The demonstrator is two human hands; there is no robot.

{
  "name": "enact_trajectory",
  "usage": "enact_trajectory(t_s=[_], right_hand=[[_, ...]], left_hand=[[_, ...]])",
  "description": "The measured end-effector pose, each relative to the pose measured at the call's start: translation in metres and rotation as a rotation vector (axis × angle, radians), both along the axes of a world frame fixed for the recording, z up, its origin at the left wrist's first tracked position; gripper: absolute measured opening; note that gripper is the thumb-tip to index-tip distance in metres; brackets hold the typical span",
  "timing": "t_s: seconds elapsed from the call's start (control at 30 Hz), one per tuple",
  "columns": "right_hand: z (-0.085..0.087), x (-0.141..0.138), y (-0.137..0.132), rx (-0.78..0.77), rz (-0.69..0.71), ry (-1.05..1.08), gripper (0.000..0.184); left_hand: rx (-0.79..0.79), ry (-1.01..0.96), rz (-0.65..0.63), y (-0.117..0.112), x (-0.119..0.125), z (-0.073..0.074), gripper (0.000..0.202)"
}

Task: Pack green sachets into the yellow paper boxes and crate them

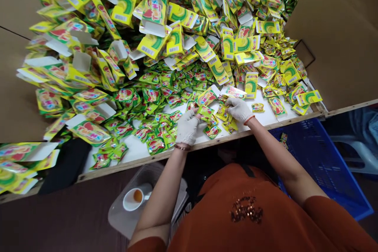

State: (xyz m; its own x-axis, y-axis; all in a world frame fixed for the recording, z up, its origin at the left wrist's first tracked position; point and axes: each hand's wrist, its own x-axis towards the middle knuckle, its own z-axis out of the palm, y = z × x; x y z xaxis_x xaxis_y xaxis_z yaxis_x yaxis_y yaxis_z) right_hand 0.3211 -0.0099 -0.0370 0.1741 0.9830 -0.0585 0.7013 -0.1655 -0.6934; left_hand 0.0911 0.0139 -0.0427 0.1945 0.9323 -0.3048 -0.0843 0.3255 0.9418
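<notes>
My left hand point(188, 126), in a white glove with bare fingertips, is closed on a small green candy packet point(206, 111) just above the white tabletop point(131, 144). Opposite it, my right hand point(238, 109), gloved too, has its fingers curled at a yellow candy packet point(222, 112); its fingertips are partly hidden. Another green packet point(212, 131) lies between the hands near the table's edge. Right behind them rests a yellow and green carton point(207, 95) with its white flap open. Loose green packets point(161, 126) are heaped to the left of my left hand.
A large pile of cartons point(153, 10) covers the table's back and left. Brown cardboard panels point(333, 39) stand at both sides. Below the wooden edge are a blue crate point(313, 157) at right and a grey bin point(118, 214) with a white cup point(129, 201) at left.
</notes>
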Motion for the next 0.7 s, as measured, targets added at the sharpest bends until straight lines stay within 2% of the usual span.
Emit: enact_trajectory(t_s=[0.1,0.23,0.37,0.47,0.6,0.7], right_hand=[[0.003,0.007,-0.018,0.143,-0.018,0.029,0.006],[0.012,0.013,-0.033,0.275,-0.076,-0.005,0.008],[0.019,0.007,-0.037,0.268,-0.204,0.238,0.005],[0.019,-0.003,-0.037,0.218,-0.209,0.394,0.007],[0.021,-0.013,-0.038,0.241,-0.198,0.32,0.008],[0.023,-0.017,-0.039,0.285,-0.225,0.205,0.013]], left_hand=[[-0.069,-0.084,0.0,-0.008,0.014,0.001,0.049],[-0.045,-0.085,0.034,-0.012,0.026,0.0,0.042],[-0.028,-0.1,0.022,-0.015,0.036,-0.003,0.046],[-0.055,-0.139,-0.02,-0.019,0.043,-0.001,0.049],[-0.103,-0.229,-0.048,-0.027,0.051,0.005,0.054],[-0.056,-0.293,-0.044,-0.034,0.057,0.008,0.057]])
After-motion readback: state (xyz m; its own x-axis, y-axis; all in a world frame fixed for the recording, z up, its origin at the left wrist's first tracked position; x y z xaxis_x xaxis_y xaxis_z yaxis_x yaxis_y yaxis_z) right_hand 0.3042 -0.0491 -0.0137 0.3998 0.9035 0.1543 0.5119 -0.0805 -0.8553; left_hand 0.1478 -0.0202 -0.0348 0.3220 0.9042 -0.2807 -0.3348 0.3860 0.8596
